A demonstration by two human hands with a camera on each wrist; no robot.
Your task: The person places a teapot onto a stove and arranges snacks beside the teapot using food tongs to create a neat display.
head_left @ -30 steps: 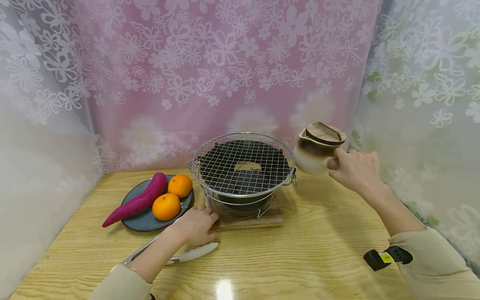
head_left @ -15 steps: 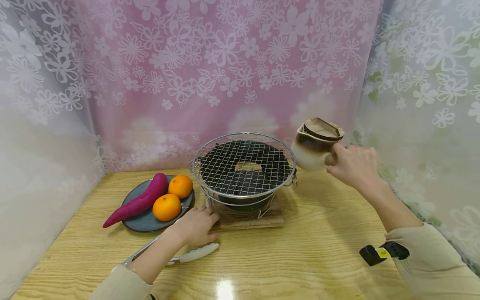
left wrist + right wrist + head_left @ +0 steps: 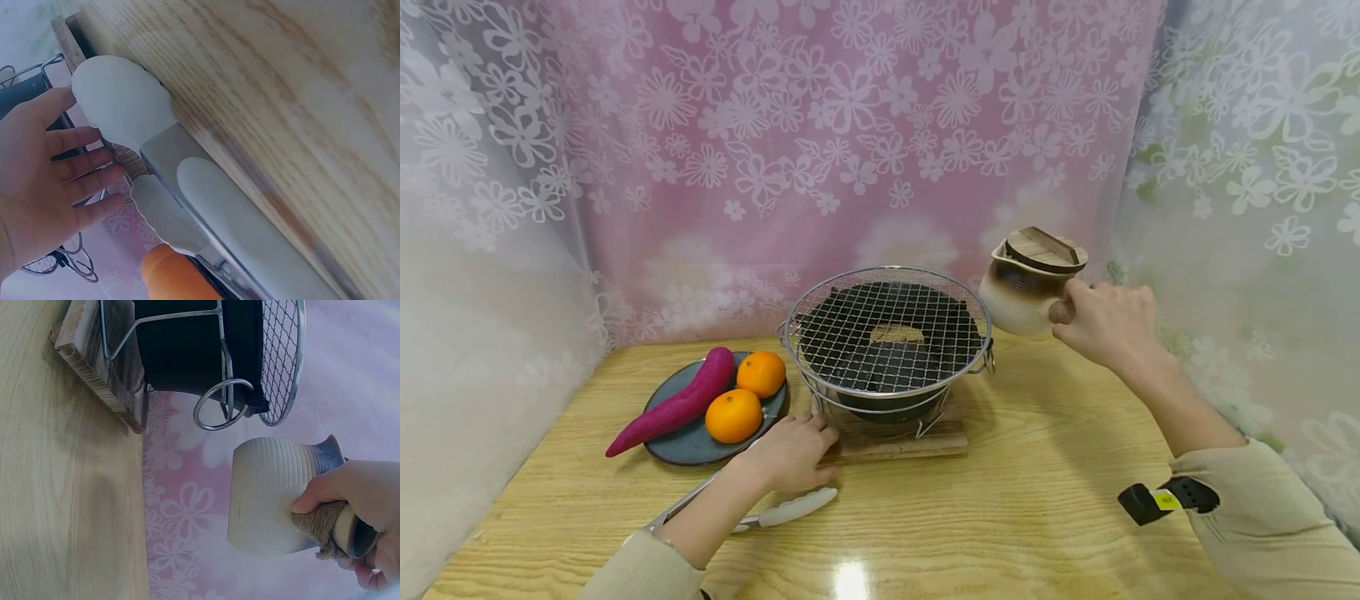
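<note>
My right hand (image 3: 1108, 325) grips the twine-wrapped side handle (image 3: 322, 525) of a cream and brown ceramic teapot (image 3: 1022, 292) with a wooden lid (image 3: 1047, 248). The teapot hangs in the air, right of a round tabletop grill (image 3: 891, 333) topped by a wire mesh. Its body and the gap from the table show in the right wrist view. With fingers extended, my left hand (image 3: 793, 450) lies by the left end of the grill's wooden base (image 3: 895, 450). Tongs (image 3: 206, 194) with pale tips lie partly under my left forearm; in the left wrist view the fingers hold nothing.
On the left, a dark blue plate (image 3: 681, 454) bears a purple sweet potato (image 3: 677, 408) and two oranges (image 3: 733, 415). A metal ring (image 3: 223, 404) hangs at the grill's right side. Floral curtains (image 3: 865, 150) stand behind and beside the wooden table (image 3: 1015, 500).
The right hand has raised the teapot slightly and shifted it a little left, towards the grill. The left hand, the plate and the tongs have stayed in place.
</note>
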